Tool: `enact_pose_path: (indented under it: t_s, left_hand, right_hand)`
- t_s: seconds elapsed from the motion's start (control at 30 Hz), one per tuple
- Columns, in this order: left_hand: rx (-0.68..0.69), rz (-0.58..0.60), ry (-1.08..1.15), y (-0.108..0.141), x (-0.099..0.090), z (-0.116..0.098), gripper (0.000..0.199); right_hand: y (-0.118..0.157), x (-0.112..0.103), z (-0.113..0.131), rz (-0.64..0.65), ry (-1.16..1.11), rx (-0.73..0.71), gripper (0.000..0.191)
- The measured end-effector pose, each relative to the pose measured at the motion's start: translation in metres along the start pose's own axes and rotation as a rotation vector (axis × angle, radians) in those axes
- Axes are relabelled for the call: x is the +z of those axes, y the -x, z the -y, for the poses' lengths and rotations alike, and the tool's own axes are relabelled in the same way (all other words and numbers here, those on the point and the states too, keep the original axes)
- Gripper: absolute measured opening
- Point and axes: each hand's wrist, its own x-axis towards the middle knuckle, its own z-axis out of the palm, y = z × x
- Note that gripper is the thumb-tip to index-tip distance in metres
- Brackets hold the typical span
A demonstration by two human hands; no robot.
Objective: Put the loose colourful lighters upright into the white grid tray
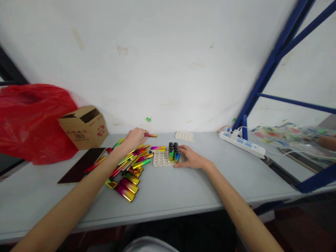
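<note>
My left hand (135, 137) pinches a thin red and yellow metallic stick (151, 135) above the back of the pile. Below it spreads a loose heap of shiny coloured tubes (130, 176). A white tray with round holes (162, 159) lies right of the heap, and a pink and yellow tube (158, 148) rests at its back edge. Several dark-topped tubes (174, 152) stand upright in the tray's right part. Against their right side is my right hand (191, 158), its fingers spread and touching the tray's edge and the tubes.
Another white holed tray (184, 135) lies by the wall. At left are a dark flat panel (82, 165), a cardboard box (86, 129) and a red bag (36, 122). A white power strip (243, 142) and a blue frame (265, 70) are at right, with another person's hand (327, 142) beyond.
</note>
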Motion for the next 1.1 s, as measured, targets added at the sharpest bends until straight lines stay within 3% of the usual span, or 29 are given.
enact_pose_path:
  t_s: [0.1,0.23,0.37,0.5,0.57,0.63,0.83,0.93,1.1]
  left_hand:
    - [-0.058,0.112,-0.039,-0.028,0.009,0.002,0.024]
    - [-0.103,0.142,-0.050,-0.049,0.024,-0.002,0.015]
    - [-0.123,0.134,-0.003,-0.051,0.028,0.000,0.017]
    - [-0.057,0.081,0.087,-0.040,0.017,0.001,0.020]
    - [-0.022,0.010,0.239,-0.029,0.008,-0.005,0.025]
    - [-0.017,-0.077,0.545,-0.016,-0.002,-0.015,0.029]
    - [-0.138,-0.149,1.249,0.021,-0.016,-0.053,0.030]
    - [-0.168,-0.094,1.453,0.036,-0.006,-0.064,0.034]
    - [-0.101,0.171,1.585,0.056,0.010,-0.079,0.038]
  right_hand:
    - [0.000,0.001,0.000,-0.010,0.001,0.007,0.082]
    - [0.000,0.002,0.001,-0.015,-0.020,0.007,0.081]
    - [0.000,0.002,0.001,-0.016,-0.012,-0.002,0.082]
    - [-0.001,0.002,0.001,-0.009,0.003,0.003,0.082]
    - [0.000,0.002,0.000,-0.013,0.000,0.007,0.081]
    - [0.000,0.002,0.000,-0.021,-0.011,0.010,0.081]
    - [0.001,0.001,0.000,-0.019,-0.024,-0.001,0.081]
    - [0.000,0.000,0.001,0.000,-0.010,0.001,0.084]
    - [0.001,-0.001,0.002,0.001,-0.005,0.005,0.082]
